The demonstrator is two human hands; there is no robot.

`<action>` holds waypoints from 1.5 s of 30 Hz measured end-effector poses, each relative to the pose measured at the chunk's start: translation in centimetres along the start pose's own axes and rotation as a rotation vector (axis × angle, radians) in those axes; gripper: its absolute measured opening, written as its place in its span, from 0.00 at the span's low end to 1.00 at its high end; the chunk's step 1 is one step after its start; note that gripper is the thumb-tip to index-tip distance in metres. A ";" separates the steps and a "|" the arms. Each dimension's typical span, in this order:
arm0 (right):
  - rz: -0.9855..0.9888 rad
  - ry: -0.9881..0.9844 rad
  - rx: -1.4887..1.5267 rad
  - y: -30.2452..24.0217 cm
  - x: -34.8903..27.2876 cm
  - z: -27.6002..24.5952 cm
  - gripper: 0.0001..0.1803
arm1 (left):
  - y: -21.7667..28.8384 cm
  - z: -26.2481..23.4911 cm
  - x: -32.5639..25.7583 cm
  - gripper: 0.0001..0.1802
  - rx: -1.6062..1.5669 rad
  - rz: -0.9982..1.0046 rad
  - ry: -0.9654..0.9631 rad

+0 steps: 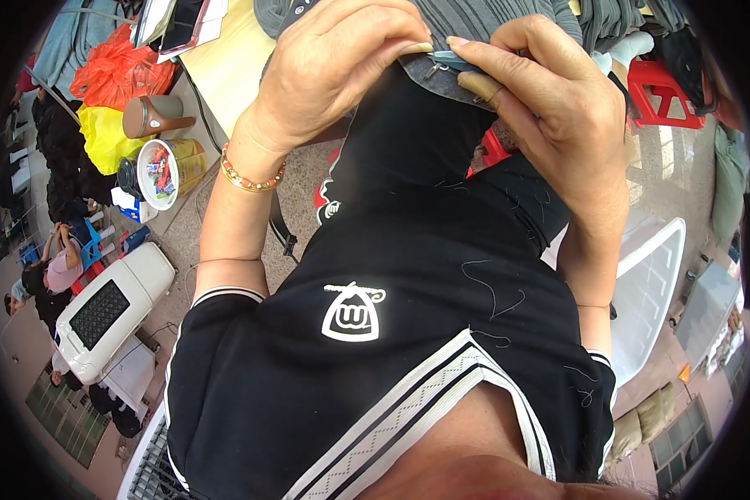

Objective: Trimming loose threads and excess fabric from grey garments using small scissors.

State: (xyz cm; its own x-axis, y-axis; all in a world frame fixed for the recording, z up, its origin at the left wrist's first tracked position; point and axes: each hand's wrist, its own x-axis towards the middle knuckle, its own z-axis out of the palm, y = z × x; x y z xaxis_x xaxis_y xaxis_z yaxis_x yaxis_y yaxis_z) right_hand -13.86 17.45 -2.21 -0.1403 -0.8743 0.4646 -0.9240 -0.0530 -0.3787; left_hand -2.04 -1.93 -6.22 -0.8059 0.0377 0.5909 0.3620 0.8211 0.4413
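At the top centre, a dark grey piece of cloth [442,82] with a rounded edge hangs over my lap, a small metal fitting lying against it. My left hand [329,71] pinches the cloth's edge between thumb and forefinger; an orange and gold bracelet circles that wrist. Just to the right, my right hand [558,100] grips small blue thread snips [452,60], their tip at the cloth edge close to my left fingertips. A tan wrap covers one right fingertip. The snips' handles are mostly hidden inside the hand.
On the left of the pale table [225,71] are a red plastic bag [121,71], a yellow bag [104,137], a brown mug [150,117] and a tub of small items [168,171]. Grey garments [612,21] lie top right near a red stool [662,92]. A clear bin [654,292] stands right.
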 end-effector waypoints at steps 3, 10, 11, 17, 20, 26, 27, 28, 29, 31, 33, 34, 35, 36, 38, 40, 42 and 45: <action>-0.004 -0.006 0.081 0.4 0.1 -0.1 0.18 | -4.8 3.9 -1.7 0.04 -0.466 0.465 0.506; 0.039 -0.002 0.110 0.5 0.7 -0.9 0.19 | 1.1 1.2 -2.4 0.03 -0.679 -0.463 0.362; 0.062 -0.007 0.098 0.5 0.9 -1.0 0.19 | 1.1 1.5 -2.5 0.03 -0.814 -0.494 0.419; 0.116 -0.091 0.001 -0.6 2.6 -0.7 0.18 | 1.3 1.6 -2.4 0.03 -0.782 -0.508 0.413; 0.087 -0.138 -0.053 -1.0 3.5 -0.5 0.19 | -3.7 5.0 -2.4 0.03 -0.885 0.235 0.621; 0.330 -0.250 -0.126 -4.8 6.3 -2.1 0.13 | 1.6 0.9 -2.0 0.02 -0.605 -0.496 0.415; 0.329 -0.253 -0.127 -4.8 6.4 -2.1 0.13 | 1.6 0.9 -2.1 0.02 -0.606 -0.497 0.418; 0.318 -0.248 -0.124 -4.7 6.4 -1.9 0.13 | 1.6 0.9 -2.1 0.02 -0.623 -0.500 0.417; 0.307 -0.243 -0.122 -4.7 6.4 -1.8 0.13 | 1.6 0.8 -2.2 0.02 -0.640 -0.504 0.417; 0.260 -0.209 -0.141 -4.1 6.0 -1.4 0.13 | 1.8 0.8 -2.0 0.02 -0.659 -0.498 0.411; 0.216 -0.174 -0.157 -4.0 5.8 -1.4 0.12 | 1.9 0.8 -1.9 0.02 -0.677 -0.495 0.401; 0.256 -0.189 -0.116 -4.2 6.0 -1.6 0.12 | 1.9 0.8 -1.9 0.02 -0.661 -0.478 0.412; 0.297 -0.203 -0.075 -4.2 6.0 -1.7 0.12 | 1.9 0.8 -1.9 0.02 -0.644 -0.460 0.422; 0.311 -0.199 -0.074 -4.0 5.8 -1.7 0.12 | 1.9 0.8 -1.9 0.02 -0.632 -0.450 0.436; 0.253 -0.140 0.072 -2.9 5.3 -1.8 0.12 | 2.0 0.8 -1.8 0.03 -0.616 -0.443 0.462; 0.248 -0.045 0.117 -2.1 4.4 -1.8 0.14 | 2.2 0.6 -2.0 0.03 -0.561 -0.450 0.470; 0.233 0.081 0.180 -0.4 3.5 -1.2 0.15 | 2.8 -0.1 -2.1 0.05 -0.322 -0.416 0.373; 0.444 0.039 0.214 -1.1 1.8 -3.1 0.16 | 2.8 -0.2 -2.4 0.10 0.026 -0.164 0.221</action>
State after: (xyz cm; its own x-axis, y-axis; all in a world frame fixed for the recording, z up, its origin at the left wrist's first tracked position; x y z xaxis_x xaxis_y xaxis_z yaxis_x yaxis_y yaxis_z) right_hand -14.24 17.39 1.56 -0.5208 -0.8163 0.2498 -0.6791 0.2189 -0.7007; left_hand 1.01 0.14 -6.24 -0.7299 -0.2202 0.6471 0.2203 0.8204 0.5277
